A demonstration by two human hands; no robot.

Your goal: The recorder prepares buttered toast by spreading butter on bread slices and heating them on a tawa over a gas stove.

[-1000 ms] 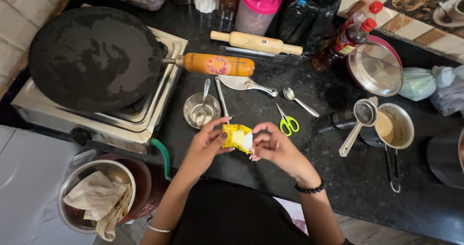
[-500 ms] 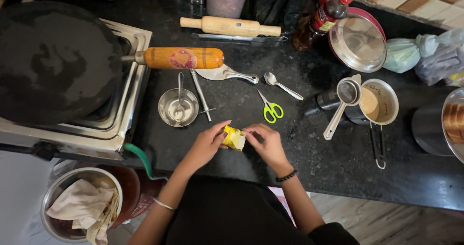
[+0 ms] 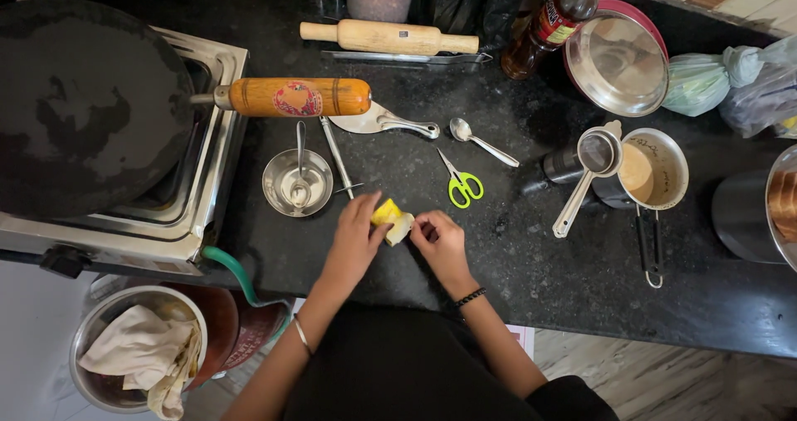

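Fingers [image 3: 375,222] of both hands pinch a small yellow packet [image 3: 390,218] low over the dark surface [image 3: 531,247].

Head view: the left hand [image 3: 355,237] grips the packet's left end, the right hand [image 3: 440,240] its pale right end, so its long axis runs left to right between them. A steel bowl [image 3: 297,182] sits just far-left, green scissors [image 3: 463,185] far-right; bare surface lies to the right.

Head camera looks steeply down, fairly close, on the black counter [image 3: 531,255].
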